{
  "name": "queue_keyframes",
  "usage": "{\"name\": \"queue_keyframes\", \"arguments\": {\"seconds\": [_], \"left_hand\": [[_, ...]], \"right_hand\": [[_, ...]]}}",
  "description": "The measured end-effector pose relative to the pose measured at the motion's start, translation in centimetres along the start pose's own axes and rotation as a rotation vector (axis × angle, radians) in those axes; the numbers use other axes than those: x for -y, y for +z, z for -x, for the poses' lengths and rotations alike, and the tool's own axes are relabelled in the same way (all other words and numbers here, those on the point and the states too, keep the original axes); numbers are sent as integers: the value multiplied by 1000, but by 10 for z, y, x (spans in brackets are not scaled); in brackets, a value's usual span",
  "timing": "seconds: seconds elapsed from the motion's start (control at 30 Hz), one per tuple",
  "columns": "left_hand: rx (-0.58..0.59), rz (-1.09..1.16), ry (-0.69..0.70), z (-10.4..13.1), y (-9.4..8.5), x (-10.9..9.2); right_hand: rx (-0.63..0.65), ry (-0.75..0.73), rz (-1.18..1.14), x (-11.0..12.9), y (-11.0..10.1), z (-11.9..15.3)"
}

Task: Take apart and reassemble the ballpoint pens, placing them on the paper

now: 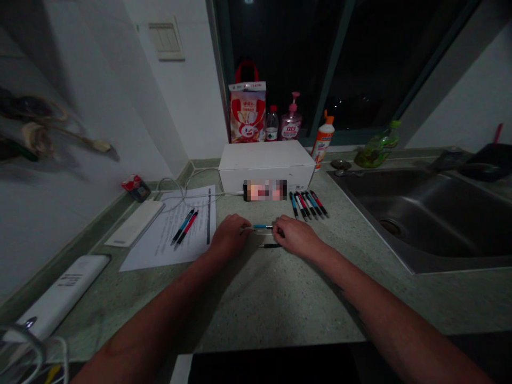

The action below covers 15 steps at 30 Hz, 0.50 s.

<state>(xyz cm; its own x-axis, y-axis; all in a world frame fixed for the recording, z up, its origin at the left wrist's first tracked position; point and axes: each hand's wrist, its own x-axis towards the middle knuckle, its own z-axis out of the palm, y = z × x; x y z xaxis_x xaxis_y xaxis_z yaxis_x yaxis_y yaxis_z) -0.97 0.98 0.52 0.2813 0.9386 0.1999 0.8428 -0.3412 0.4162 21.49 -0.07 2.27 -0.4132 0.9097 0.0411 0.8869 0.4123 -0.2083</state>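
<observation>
Over the middle of the counter, a blue pen (pixel 263 226) lies crosswise between my two hands. My left hand (pixel 233 232) is closed at its left end, fingertips pinched together. The right end of the pen goes into the curled fingers of my right hand (pixel 294 234). Just below the blue pen shows a thin pale piece, too small to make out. A black pen (pixel 270 246) lies nearer to me, its right end beside my right hand. Several pens (pixel 307 205) stand in a row behind my right hand. Two more pens, blue and red (pixel 186 228), rest on a printed sheet (pixel 200 213).
A white box (pixel 266 160) is at the back, with a phone (pixel 264 190) and its cable before it. Bottles and a red bag (pixel 248 114) stand behind. The sink (pixel 424 213) is right. White power strips (pixel 66 290) and a small red packet (pixel 136 188) lie left.
</observation>
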Motion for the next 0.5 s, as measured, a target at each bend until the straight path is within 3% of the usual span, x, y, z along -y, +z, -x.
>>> {"name": "queue_keyframes", "arguments": {"seconds": [0.5], "left_hand": [[102,-61,57,-1,0,-5]], "right_hand": [[19,18,38,-1,1,-1]]}}
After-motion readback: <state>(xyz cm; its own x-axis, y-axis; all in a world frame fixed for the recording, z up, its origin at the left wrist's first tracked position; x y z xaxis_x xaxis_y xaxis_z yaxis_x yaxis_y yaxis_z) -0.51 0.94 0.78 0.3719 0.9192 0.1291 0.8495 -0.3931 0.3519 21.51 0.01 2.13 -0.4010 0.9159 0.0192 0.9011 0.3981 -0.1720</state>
